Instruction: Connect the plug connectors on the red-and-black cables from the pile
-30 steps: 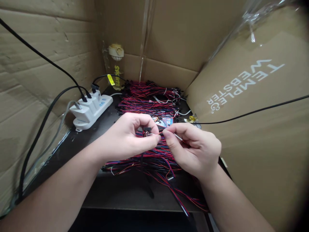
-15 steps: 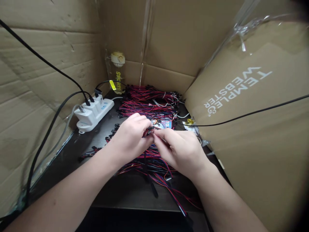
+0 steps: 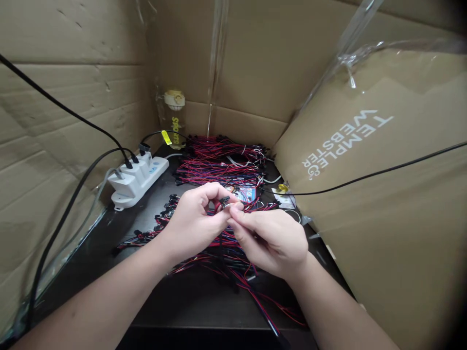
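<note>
My left hand (image 3: 197,214) is closed on a wire harness, whose small black connector (image 3: 224,200) sticks up between thumb and forefinger. Close against it, my right hand (image 3: 273,236) pinches with thumb and index finger at a thin whitish strand (image 3: 230,205) beside the connector. The fingertips hide most of that strand, so its kind is unclear. Beneath both hands lies a loose heap of red, blue and black wire harnesses (image 3: 233,262), some trailing toward the table's front edge.
Two bundled rows of red-and-black harnesses (image 3: 219,170) lie at the back. A white power strip (image 3: 140,180) with plugged-in cables stands left. Beyond it is a clear bottle (image 3: 175,119). Cardboard walls (image 3: 251,63) enclose the dark table (image 3: 182,304). A black cable (image 3: 350,182) crosses at right.
My left thumb and forefinger have shifted, so the black connector now shows more plainly. The hands stay together, and the whole view has tilted slightly upward.
</note>
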{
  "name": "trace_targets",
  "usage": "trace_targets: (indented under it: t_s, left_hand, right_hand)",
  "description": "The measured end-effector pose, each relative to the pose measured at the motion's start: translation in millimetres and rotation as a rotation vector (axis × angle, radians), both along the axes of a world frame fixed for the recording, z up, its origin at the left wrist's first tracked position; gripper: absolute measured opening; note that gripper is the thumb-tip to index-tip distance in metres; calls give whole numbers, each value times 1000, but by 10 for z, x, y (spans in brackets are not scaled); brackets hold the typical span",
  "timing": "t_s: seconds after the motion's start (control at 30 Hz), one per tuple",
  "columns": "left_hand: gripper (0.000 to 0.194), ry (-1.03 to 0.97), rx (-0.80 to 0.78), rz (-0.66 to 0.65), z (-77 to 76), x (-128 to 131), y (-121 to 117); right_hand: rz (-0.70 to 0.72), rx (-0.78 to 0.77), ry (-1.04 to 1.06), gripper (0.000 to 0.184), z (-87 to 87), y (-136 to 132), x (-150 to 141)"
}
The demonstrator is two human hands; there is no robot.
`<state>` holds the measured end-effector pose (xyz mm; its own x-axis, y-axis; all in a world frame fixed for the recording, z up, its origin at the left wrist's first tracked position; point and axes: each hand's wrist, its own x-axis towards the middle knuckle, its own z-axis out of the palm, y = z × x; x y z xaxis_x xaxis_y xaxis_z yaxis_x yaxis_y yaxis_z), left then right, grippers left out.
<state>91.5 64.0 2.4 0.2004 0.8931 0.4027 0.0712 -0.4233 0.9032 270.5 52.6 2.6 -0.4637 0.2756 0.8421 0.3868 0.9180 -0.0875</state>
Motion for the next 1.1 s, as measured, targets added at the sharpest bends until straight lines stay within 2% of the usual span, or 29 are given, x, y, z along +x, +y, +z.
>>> trace_targets:
  t_s: [0.1, 0.23, 0.33, 0.47, 0.63, 0.8, 1.1]
  left_hand:
    - [6, -66, -133, -132, 34, -19, 19]
    - [9, -44, -160, -147, 63, -62, 55]
    - [12, -34, -127, -131, 75, -94, 59]
    - [9, -37, -75, -167, 74, -143, 39]
    - [6, -4, -2, -183, 71, -190, 43]
    - [23, 128, 108, -137, 62, -211, 83]
    - [27, 246, 198, -93, 40, -246, 117]
  right_hand:
    - [26, -68, 34, 21, 0, 24, 28]
    - [51, -130, 53, 23, -14, 70, 47]
    - [50, -132, 48, 22, -9, 70, 52]
    - [-32, -124, 84, 14, 6, 50, 48]
    - [-71, -126, 85, 9, 2, 55, 42]
    - [-89, -145, 93, 7, 3, 52, 39]
    - [-55, -241, 119, 8, 23, 40, 31]
